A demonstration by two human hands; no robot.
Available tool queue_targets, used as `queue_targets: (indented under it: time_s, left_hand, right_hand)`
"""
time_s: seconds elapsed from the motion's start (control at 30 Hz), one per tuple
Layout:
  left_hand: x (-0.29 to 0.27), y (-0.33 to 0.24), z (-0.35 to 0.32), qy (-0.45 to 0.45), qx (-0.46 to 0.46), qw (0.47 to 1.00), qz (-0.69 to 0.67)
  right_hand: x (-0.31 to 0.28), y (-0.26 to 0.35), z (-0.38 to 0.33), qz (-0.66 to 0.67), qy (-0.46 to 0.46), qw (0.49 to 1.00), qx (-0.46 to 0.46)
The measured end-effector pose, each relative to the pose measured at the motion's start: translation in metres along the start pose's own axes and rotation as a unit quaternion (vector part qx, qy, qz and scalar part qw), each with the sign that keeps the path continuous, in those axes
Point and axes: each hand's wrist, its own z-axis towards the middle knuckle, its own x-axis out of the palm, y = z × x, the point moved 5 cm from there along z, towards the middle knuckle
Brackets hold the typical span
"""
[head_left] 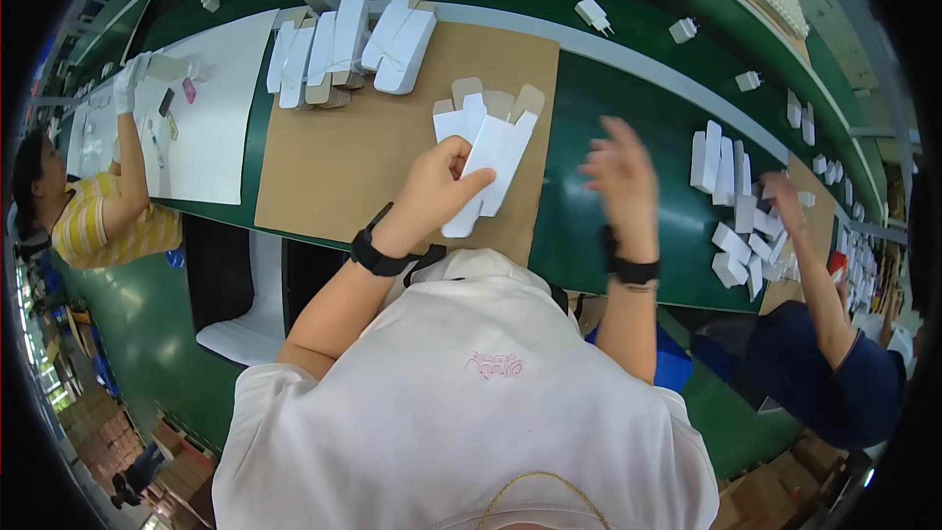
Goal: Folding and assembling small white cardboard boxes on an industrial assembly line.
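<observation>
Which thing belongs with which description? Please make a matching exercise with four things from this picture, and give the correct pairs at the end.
Things
1. Left hand
2. Right hand
3. Brown sheet
4. Carton stacks

Descriptions
A. At the far side of the brown sheet
B. Blurred, with nothing seen in it
C. Spread on the green table
D. Holds white cartons

Pairs: 1-D, 2-B, 3-C, 4-A

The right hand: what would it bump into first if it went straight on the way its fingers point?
Probably the pale rail beyond the green table; the right hand is blurred and its height unclear, so it might pass over.
</observation>
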Motion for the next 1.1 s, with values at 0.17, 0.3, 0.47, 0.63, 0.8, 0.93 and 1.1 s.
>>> queue_targets:
  time_s: [0.17, 0.3, 0.47, 0.63, 0.8, 0.93, 1.1]
  left_hand:
    - [0.013, -0.048, -0.014, 0.005, 0.049, 0.99, 0.131]
    - [0.014, -0.036, -0.015, -0.016, 0.15, 0.978, 0.144]
    - [0.025, -0.022, -0.016, 0.116, 0.008, 0.986, -0.12]
    - [0.027, -0.044, -0.011, 0.113, 0.078, 0.961, -0.242]
    - [0.026, -0.028, -0.013, 0.192, -0.01, 0.961, -0.2]
    - [0.029, -0.026, -0.014, 0.19, -0.035, 0.956, -0.221]
    - [0.02, -0.026, -0.006, 0.202, -0.008, 0.974, -0.099]
  right_hand:
    - [0.075, 0.033, -0.007, -0.077, 0.051, 0.996, 0.012]
    - [0.078, 0.035, -0.009, 0.019, 0.042, 0.999, 0.021]
    - [0.07, 0.041, -0.003, -0.097, 0.153, 0.983, -0.036]
    - [0.089, 0.056, -0.015, 0.25, -0.01, 0.968, 0.035]
    - [0.091, 0.03, -0.011, 0.304, 0.102, 0.942, 0.1]
    - [0.081, 0.037, -0.008, 0.196, 0.162, 0.966, 0.044]
    - [0.07, 0.045, -0.004, 0.131, 0.098, 0.986, -0.006]
